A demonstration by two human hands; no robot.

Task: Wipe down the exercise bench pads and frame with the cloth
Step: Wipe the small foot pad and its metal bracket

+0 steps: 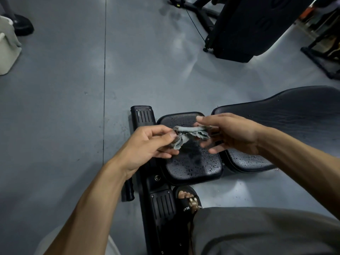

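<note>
1. Cloth (187,134) — bunched, pinched between left hand (147,146) and right hand (230,134), held above the seat pad (193,162).
2. Droplets cover both pads below the grip — wiping seems barely started; frame (160,203) untouched.

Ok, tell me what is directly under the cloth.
Under the cloth, held up by the left hand and right hand, lies the small seat pad, speckled with droplets. The hands and cloth hide part of its surface.

Single head-worn wide-angle view, looking steeply down and forward; close over both hands, seat pad (191,162) directly below, grey floor (64,107) stretching ahead.
</note>
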